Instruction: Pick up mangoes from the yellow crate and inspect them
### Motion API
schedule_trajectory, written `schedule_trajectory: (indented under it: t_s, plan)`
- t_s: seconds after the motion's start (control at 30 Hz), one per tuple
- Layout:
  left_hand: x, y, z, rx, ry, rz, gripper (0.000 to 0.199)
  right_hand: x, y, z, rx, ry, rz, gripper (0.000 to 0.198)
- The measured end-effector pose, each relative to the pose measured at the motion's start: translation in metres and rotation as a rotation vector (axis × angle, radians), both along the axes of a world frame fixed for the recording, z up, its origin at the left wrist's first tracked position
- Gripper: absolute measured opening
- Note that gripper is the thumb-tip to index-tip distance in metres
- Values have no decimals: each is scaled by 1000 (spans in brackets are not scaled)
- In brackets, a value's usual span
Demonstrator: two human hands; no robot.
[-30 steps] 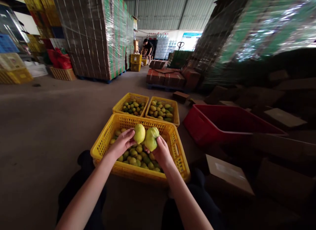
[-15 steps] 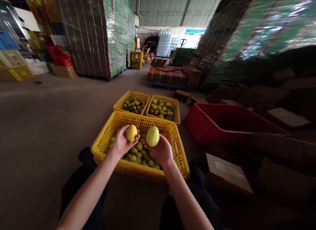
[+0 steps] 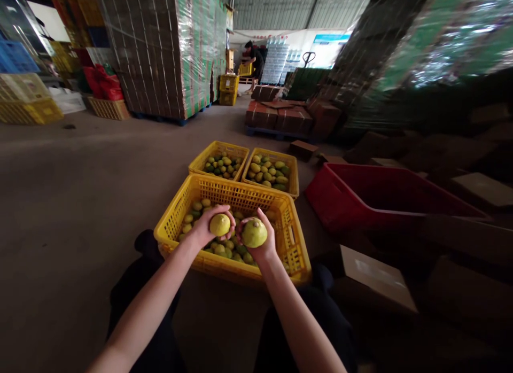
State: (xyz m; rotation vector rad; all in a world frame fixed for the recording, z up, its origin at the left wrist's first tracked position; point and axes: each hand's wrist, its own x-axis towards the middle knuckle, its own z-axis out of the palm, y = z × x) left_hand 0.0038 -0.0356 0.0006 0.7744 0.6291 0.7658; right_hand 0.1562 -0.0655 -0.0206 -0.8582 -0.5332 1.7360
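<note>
- While the left hand (image 3: 205,226) curls around a yellow fruit (image 3: 220,225) above the big crate (image 3: 236,189), its fingers close in on the far side and one end of the fruit faces the camera.
- The right hand (image 3: 267,246) cups a larger, greener fruit (image 3: 254,233), also above the big crate, with its end likewise facing the camera.
- Over the big crate, the two held fruits are side by side, near each other but apart.
- Loose fruit (image 3: 220,249), yellow and green, lies inside the big crate, below both hands.
- Just beyond the big crate, the left rear crate (image 3: 200,171) and the right rear crate (image 3: 295,181) stand side by side, each with more fruit inside.
- To the right of the big crate sits a red tub (image 3: 331,199).
- Well beyond the big crate, a co-worker (image 3: 257,60) in dark clothing holds a yellow crate (image 3: 246,69).
</note>
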Motion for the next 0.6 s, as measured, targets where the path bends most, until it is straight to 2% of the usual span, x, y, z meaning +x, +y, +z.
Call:
schedule_trajectory:
  t_s: [0.1, 0.23, 0.33, 0.4, 0.43, 0.5, 0.6]
  plan:
    - [-2, 0, -1, -130, -64, 3, 36, -3, 1, -2, -2, 69, 5, 50]
    - [-6, 5, -7, -374, -146, 162, 31, -4, 0, -8, -58, 184, -58, 41]
    - [-7, 9, -14, -437, -136, 222, 32, 0, -2, -11, -173, 235, -120, 33]
    - [-6, 8, -20, -409, -63, 218, 32, 7, -4, -10, -238, 277, -168, 32]
    - [-4, 4, -25, -375, 9, 198, 33, 11, -5, -9, -260, 290, -191, 32]
    - [-1, -10, -36, -280, 186, 65, 34, 21, -8, -8, -284, 290, -238, 30]
    - [1, -51, -63, -205, 360, -298, 31, 40, -14, -9, -263, 232, -292, 25]
